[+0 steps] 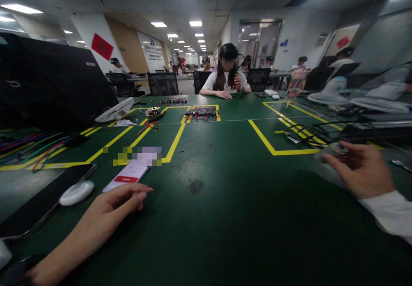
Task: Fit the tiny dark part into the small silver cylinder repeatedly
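Note:
My left hand [124,202] rests low over the green table, fingers loosely curled together with the thumb against them; nothing shows in it. Just beyond it lies a lit smartphone [128,174], its upper part blurred out. At the right, my right hand [367,166] is closed on a small see-through, rounded object [331,157] with a greyish part near the fingertips; its exact kind is unclear. Beyond that hand, black cables [304,136] with plug ends lie tangled on the table.
The green table [225,226] bears yellow tape outlines. On the left are a dark tablet-like slab [48,200], a white oval object [77,192], coloured wires [48,149] and a large black monitor [54,84]. Wired parts [202,113] lie ahead; a person [227,80] sits opposite.

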The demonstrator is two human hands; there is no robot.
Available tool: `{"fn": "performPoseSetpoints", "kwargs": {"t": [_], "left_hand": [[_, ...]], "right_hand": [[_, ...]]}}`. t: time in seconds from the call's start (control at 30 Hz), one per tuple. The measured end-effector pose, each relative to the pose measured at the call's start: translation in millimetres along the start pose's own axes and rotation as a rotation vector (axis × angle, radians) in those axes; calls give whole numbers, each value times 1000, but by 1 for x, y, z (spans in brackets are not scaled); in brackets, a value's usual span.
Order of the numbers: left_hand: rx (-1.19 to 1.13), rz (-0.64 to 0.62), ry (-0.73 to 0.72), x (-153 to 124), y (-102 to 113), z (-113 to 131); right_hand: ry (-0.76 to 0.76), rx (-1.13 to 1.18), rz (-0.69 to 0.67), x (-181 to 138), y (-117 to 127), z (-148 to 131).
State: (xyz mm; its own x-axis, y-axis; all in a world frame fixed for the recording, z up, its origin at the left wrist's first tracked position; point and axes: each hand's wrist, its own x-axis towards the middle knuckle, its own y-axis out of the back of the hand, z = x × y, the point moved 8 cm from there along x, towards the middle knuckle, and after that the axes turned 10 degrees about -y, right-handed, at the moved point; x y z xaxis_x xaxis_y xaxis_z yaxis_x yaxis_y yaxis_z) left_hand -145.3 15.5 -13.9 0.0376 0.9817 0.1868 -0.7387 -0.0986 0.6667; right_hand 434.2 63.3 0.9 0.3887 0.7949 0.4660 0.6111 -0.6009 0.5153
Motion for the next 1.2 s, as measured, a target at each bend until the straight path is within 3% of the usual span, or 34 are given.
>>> {"fn": "performPoseSetpoints", "kwargs": {"t": [0.2, 0.3, 0.37, 0.53, 0.63, 0.73, 0.87, 1.0, 1.07, 1.2], "left_hand": [[5, 44, 2, -3, 1, 9], [24, 27, -5, -3, 1, 9], [43, -1, -7, -2, 1, 6], [89, -108, -23, 4, -5, 1], [73, -146, -67, 11, -21, 12], [-33, -200, -177, 20, -54, 44], [-175, -169, -355, 36, -99, 100], [-168, -107, -574, 52, -122, 150], [-156, -95, -616, 58, -126, 160], [-163, -95, -588, 64, -127, 158]], "right_hand": [[325, 231, -381, -66, -102, -111], [440, 326, -535, -93, -133, -152], [437, 355, -592, -101, -147, -165], [403, 351, -671, -104, -164, -170], [397, 359, -685, -104, -164, -170], [369, 363, -712, -104, -166, -170], [238, 441, -787, -104, -173, -165], [201, 499, -829, -106, -177, -162], [198, 505, -834, -105, -178, -161], [206, 486, -834, -105, -179, -161]]}}
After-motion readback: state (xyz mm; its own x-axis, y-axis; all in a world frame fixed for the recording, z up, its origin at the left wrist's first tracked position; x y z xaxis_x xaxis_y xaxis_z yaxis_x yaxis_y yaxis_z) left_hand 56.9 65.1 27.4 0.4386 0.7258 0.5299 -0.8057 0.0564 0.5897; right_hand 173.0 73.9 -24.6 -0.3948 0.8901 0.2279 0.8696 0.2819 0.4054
